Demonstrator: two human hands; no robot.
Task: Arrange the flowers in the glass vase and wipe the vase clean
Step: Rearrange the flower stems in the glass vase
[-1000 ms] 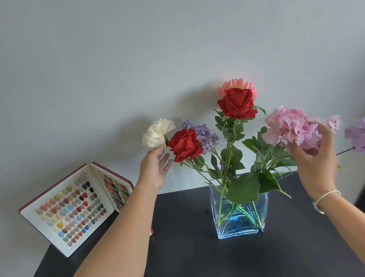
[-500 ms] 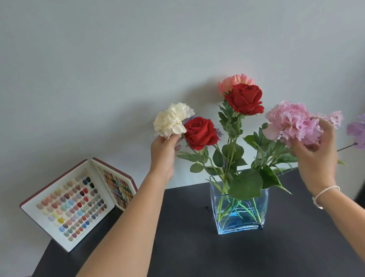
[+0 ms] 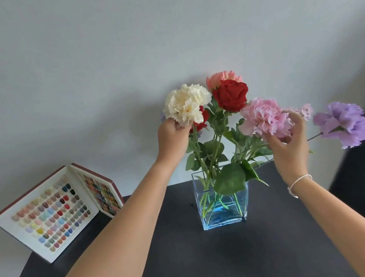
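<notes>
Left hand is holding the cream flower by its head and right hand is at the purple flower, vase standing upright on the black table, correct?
Not quite. In the head view the right hand is at the pink flower; the purple flower hangs untouched beyond it. The left hand does hold the cream flower, and the vase stands upright on the black table.

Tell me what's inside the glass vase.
The glass vase holds green flower stems crossing above a blue-tinted bottom. A large leaf covers part of its rim; a water level cannot be made out.

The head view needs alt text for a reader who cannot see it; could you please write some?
Two bare hands arrange flowers in a square glass vase on a black table: the left hand grips a cream carnation, the right hand touches a pink one.
</notes>
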